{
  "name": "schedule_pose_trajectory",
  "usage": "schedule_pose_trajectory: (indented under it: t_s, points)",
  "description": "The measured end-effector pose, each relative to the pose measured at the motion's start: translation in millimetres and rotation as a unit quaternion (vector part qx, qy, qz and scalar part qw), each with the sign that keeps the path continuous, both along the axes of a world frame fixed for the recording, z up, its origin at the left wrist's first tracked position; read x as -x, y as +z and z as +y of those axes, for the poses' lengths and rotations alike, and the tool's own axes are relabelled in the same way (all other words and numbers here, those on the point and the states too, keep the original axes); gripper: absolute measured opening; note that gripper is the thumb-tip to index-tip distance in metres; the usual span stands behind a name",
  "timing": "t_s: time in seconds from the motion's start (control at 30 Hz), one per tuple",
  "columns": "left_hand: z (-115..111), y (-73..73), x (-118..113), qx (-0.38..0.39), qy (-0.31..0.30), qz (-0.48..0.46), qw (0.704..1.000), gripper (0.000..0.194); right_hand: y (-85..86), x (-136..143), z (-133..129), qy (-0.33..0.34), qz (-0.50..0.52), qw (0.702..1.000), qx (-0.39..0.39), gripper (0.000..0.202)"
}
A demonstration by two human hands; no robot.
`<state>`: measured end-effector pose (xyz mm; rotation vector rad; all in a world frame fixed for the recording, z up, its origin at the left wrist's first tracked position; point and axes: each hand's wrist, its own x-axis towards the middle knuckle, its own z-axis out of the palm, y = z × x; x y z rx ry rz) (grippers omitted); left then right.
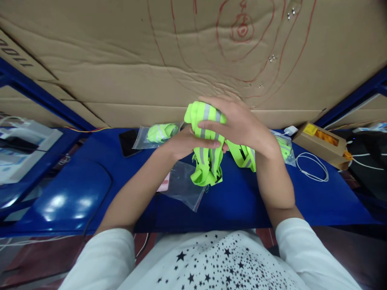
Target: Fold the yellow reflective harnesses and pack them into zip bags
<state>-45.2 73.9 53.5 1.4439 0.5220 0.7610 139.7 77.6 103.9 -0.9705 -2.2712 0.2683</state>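
Observation:
A neon yellow-green reflective strap bundle (207, 114) with grey stripes is held up above the blue table. My left hand (188, 143) grips its lower left side, fingers wrapped across the front. My right hand (234, 121) closes round its right side and top. Loose strap ends hang below my hands. Just under them lies an open clear plastic bag (184, 183), with a pink item (164, 184) at its left edge. Another green strap (244, 157) rests on the table behind my right wrist, partly hidden.
Bagged green straps (162, 132) and a black phone (129, 142) lie at the left; another bagged strap (284, 148), a white cable (313, 167) and a cardboard box (322, 145) at the right. A cardboard wall (127, 80) stands behind the blue table (236, 205).

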Motion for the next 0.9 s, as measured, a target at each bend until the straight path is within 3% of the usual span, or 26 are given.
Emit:
schedule_pose_trajectory:
  t_s: [0.2, 0.4, 0.6, 0.8, 0.9]
  points:
    - [3.3, -0.3, 11.7, -0.007, 0.021, 0.087, 0.996, 0.029, -1.8, 4.5, -1.5, 0.006, -0.002, 1.0, -0.007, 0.044]
    - [6.8, 8.9, 25.6, -0.019, 0.058, 0.084, 0.995, 0.031, -6.4, 16.4, 9.5, -0.029, 0.089, 0.996, -0.007, 0.041]
    - [14.8, 7.6, 29.1, -0.09, 0.178, 0.162, 0.966, 0.046, -14.2, 24.1, 24.1, -0.064, 0.165, 0.984, -0.014, 0.048]
    - [16.4, 0.8, 14.4, -0.078, 0.181, 0.03, 0.98, 0.066, -15.2, 12.6, 29.3, -0.009, 0.195, 0.977, 0.08, 0.053]
    - [16.1, -2.7, 5.6, -0.032, 0.186, -0.057, 0.98, 0.067, -20.2, 15.5, 35.7, -0.022, 0.207, 0.976, 0.061, 0.053]
